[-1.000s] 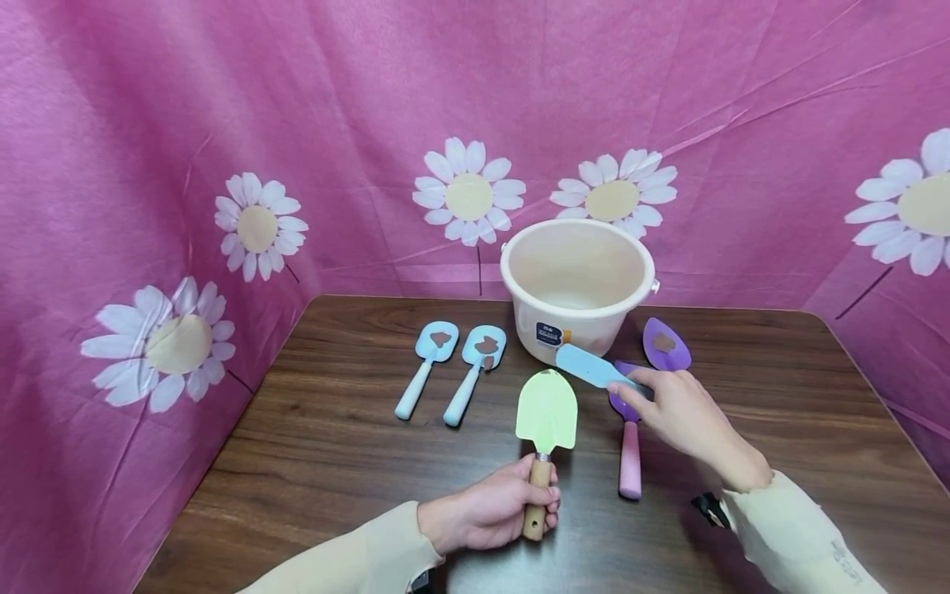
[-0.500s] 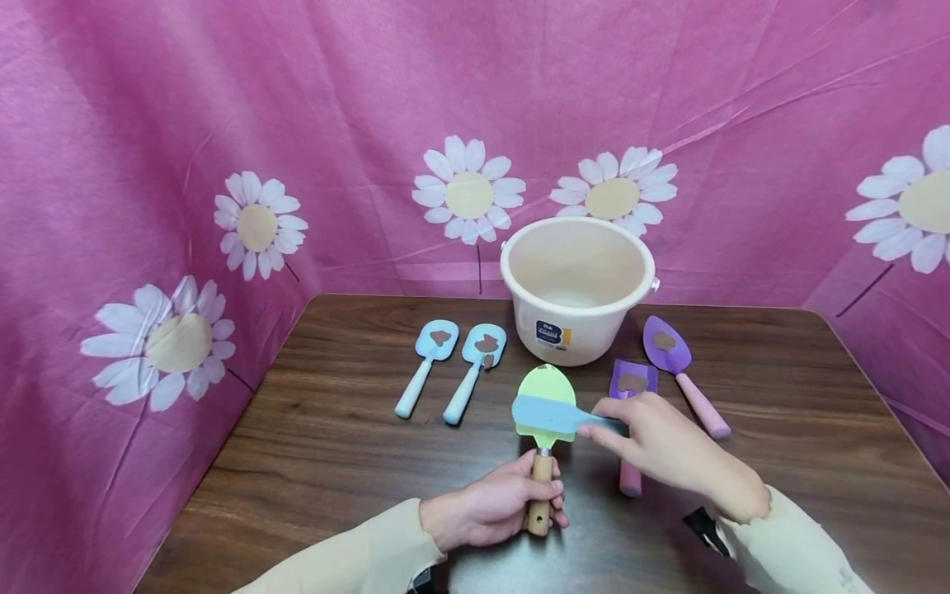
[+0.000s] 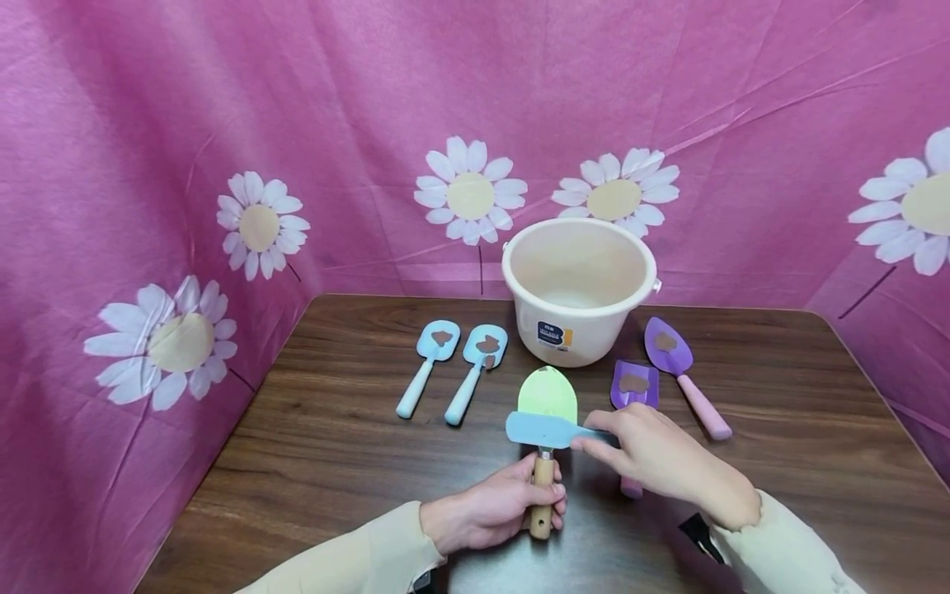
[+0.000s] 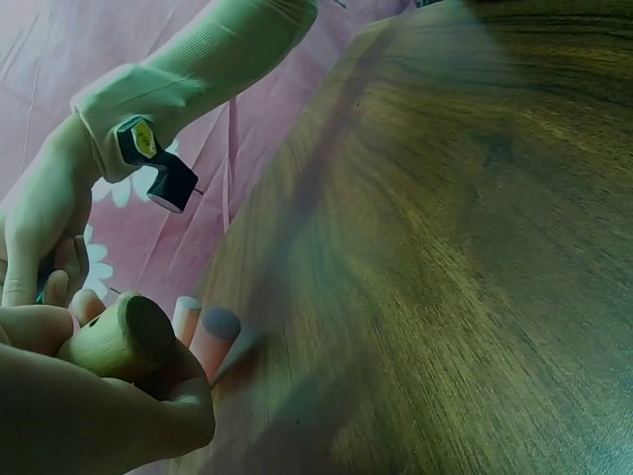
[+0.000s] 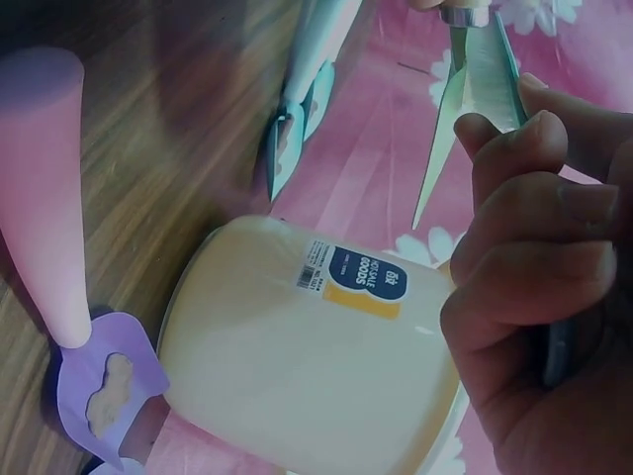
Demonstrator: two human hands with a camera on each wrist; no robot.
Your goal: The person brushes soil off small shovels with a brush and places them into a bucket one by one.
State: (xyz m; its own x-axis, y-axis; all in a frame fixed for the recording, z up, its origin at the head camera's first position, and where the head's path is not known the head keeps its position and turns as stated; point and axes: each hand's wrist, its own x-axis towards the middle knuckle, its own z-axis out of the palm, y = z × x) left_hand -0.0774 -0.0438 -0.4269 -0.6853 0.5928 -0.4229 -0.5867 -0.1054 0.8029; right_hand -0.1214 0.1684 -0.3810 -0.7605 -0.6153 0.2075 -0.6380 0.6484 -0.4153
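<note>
My left hand grips the wooden handle of a light green hand trowel, blade pointing away from me. In the left wrist view the butt of that handle sticks out of the fist. My right hand holds a light blue, flat-backed brush sideways across the lower part of the green blade. From the right wrist, curled fingers show, with the brush's pale bristle side facing the trowel blade. A small dark mark sits at the blade's tip.
A cream bucket stands behind the trowel. Two light blue shovels lie to the left. On the right are two purple shovels with pink handles, one partly under my right hand. Brown patches mark their blades.
My right hand has brought the brush from beside the bucket leftward onto the green trowel, then down the blade toward the handle. My left hand has stayed nearly still.
</note>
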